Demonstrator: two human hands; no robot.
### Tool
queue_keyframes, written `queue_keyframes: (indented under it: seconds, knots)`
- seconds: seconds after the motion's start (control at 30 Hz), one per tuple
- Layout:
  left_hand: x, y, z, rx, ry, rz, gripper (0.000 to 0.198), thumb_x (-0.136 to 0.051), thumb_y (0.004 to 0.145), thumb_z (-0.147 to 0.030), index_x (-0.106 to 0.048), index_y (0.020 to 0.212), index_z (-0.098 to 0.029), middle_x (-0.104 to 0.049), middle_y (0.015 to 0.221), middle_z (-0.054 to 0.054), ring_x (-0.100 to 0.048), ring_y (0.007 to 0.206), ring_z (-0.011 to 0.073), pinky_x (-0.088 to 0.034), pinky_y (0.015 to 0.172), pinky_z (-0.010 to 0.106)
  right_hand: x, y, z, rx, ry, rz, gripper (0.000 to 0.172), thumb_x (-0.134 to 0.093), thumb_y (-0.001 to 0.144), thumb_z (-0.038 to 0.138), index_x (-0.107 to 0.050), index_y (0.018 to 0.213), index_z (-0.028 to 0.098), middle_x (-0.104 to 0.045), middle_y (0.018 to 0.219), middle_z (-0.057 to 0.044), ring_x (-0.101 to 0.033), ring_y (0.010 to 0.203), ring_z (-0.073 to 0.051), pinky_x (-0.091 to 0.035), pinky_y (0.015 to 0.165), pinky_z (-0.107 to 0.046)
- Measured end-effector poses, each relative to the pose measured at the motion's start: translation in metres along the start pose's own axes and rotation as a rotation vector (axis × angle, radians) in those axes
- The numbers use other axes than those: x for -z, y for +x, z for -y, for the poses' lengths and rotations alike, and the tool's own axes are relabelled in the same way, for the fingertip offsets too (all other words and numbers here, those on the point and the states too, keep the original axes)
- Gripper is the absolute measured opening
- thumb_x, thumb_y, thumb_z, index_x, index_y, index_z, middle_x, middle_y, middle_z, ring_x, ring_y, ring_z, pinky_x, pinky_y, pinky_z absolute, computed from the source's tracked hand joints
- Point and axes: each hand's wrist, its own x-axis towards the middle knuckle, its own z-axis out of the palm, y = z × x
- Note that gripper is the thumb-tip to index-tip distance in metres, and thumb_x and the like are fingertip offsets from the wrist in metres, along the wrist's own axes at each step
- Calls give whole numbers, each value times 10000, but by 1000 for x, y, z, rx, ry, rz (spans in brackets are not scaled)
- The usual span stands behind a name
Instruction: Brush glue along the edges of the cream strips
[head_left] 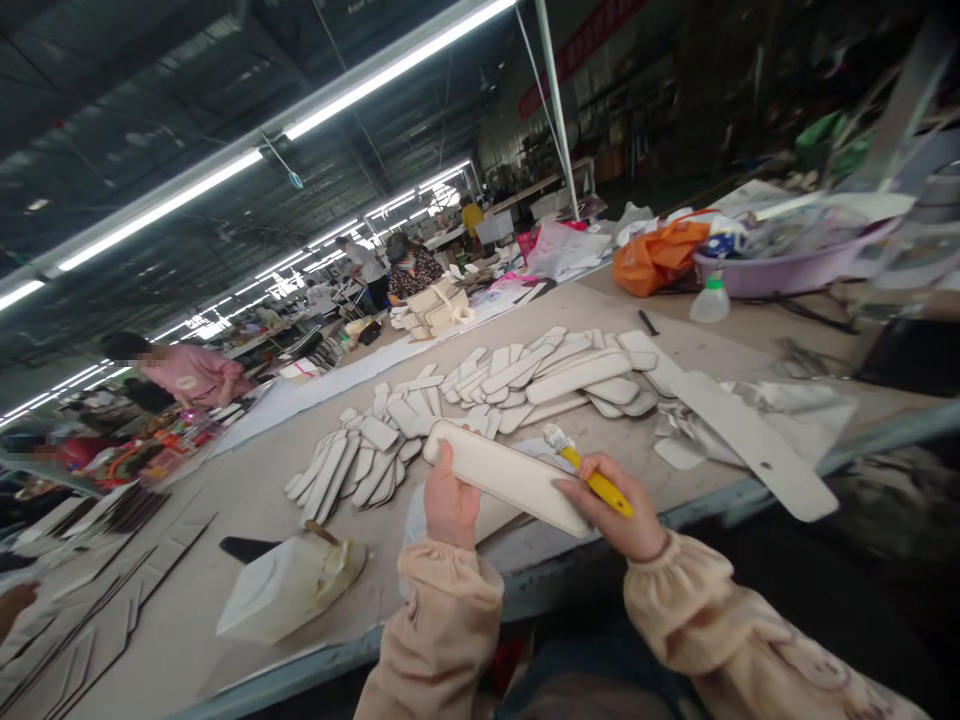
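A long cream strip with rounded ends (506,475) is held up near the table's front edge. My left hand (452,500) grips its left part, with the thumb on top. My right hand (622,510) is closed around the yellow handle of a brush (600,483), and its fingertips touch the strip's right end. The brush's whitish bristles point up and left, above the strip. Behind my hands, many similar pale pieces (375,435) lie in overlapping piles on the table (525,322).
A cut white plastic container (281,590) with a dark handle lies at the front left. Farther right are a long pale board (757,445), a green-capped bottle (710,300), an orange bag (660,255) and a purple basin (795,268). People work behind and left.
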Motion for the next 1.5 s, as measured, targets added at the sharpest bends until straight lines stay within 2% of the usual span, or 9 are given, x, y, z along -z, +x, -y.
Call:
queue_keyframes:
  seconds: [0.37, 0.6, 0.73, 0.97, 1.07, 1.2, 1.3, 1.4, 1.5]
  knots:
    - [-5, 9, 2, -56, 11, -91, 264, -469, 962, -259, -623, 1138, -137, -692, 1112, 137, -642, 1098, 196, -553, 916, 302, 9, 4, 2, 16, 27, -66, 283, -680, 810, 375, -436, 843, 235, -437, 619, 81, -414, 532, -92, -369, 514, -220]
    - [-13, 8, 9, -20, 6, -79, 240, -480, 957, -252, -641, 1094, -138, -692, 1111, 115, -631, 1119, 192, -526, 971, 324, 15, 7, 4, -11, 21, -119, 253, -653, 827, 372, -444, 838, 231, -440, 618, 75, -419, 530, -91, -375, 511, -217]
    - [-14, 11, 12, -1, 44, -84, 251, -481, 957, -255, -632, 1137, -166, -703, 1076, 92, -649, 1083, 175, -536, 950, 300, 20, 8, 4, 39, 27, -126, 198, -613, 862, 338, -452, 836, 226, -450, 647, 64, -428, 535, -88, -368, 505, -210]
    - [-22, -3, 57, 117, 151, 87, 289, -521, 922, -134, -601, 1193, -193, -724, 1025, 85, -701, 950, 171, -588, 833, 282, 30, 14, -3, 92, -63, -185, 187, -581, 887, 303, -441, 792, 223, -465, 653, 51, -449, 525, -89, -389, 507, -207]
    - [-28, 1, 70, 156, 201, 38, 253, -541, 912, -121, -611, 1150, -170, -735, 963, 90, -715, 880, 164, -594, 789, 269, 34, 16, -9, 34, -94, -191, 155, -550, 911, 328, -454, 845, 227, -525, 681, 32, -512, 542, -106, -434, 517, -216]
    - [-45, 39, 60, 197, 419, 65, 134, -556, 895, -105, -653, 989, -114, -736, 897, 109, -720, 854, 183, -590, 803, 288, 41, 19, -9, 30, -55, -221, 127, -551, 915, 319, -454, 925, 237, -682, 863, -44, -685, 765, -174, -551, 676, -253]
    - [-70, 86, 48, 180, 560, 116, 86, -576, 878, -104, -659, 887, -82, -729, 855, 141, -720, 858, 227, -587, 825, 352, 49, 22, -5, 70, -34, -256, 143, -583, 894, 304, -457, 933, 248, -715, 988, -70, -710, 927, -210, -579, 773, -265]
    - [-106, 140, 41, 103, 686, 131, 73, -600, 874, -127, -650, 910, -88, -720, 875, 131, -711, 856, 218, -585, 809, 351, 55, 27, -3, 103, -61, -281, 139, -592, 881, 315, -479, 933, 253, -734, 971, -63, -730, 868, -213, -600, 706, -240]
    - [-136, 195, 35, -14, 860, 146, 203, -528, 946, -256, -609, 1071, -118, -686, 999, 84, -677, 875, 165, -577, 779, 329, 53, 31, -3, 135, -98, -244, 145, -608, 858, 341, -500, 916, 263, -752, 932, -52, -740, 779, -214, -604, 599, -221]
